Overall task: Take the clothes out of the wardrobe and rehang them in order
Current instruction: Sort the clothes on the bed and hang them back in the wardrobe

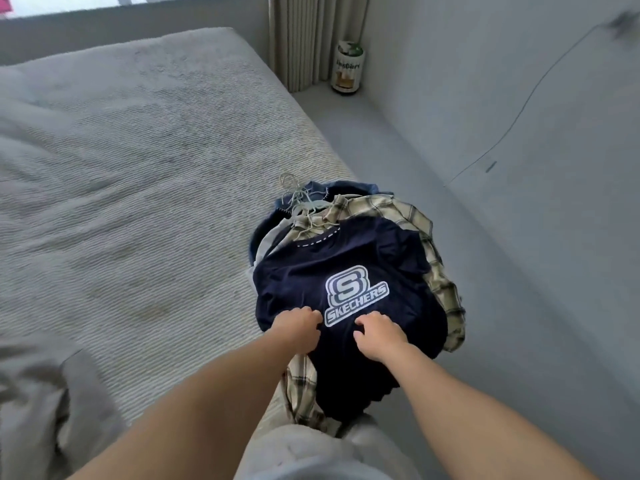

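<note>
- We are looking down at a pile of clothes lying at the near right edge of a grey bed (138, 168), partly hanging over the side toward the grey floor (450, 168).
- A navy T-shirt (346, 265) with a white SKECHERS print is lying on top of the pile.
- A cream plaid shirt (426, 244) is showing under it on the right, and a blue garment (332, 188) is peeking out at the far end.
- A cluster of pale hangers (301, 202) is sticking out at the far end of the pile, by the collars.
- Our left hand (298, 323) is gripping the navy fabric just left of the print, fingers curled into it.
- Our right hand (379, 332) is gripping the same shirt just below the print, fingers curled.
- A white can (349, 68) is standing far off on the floor beside a beige curtain (304, 39).
</note>
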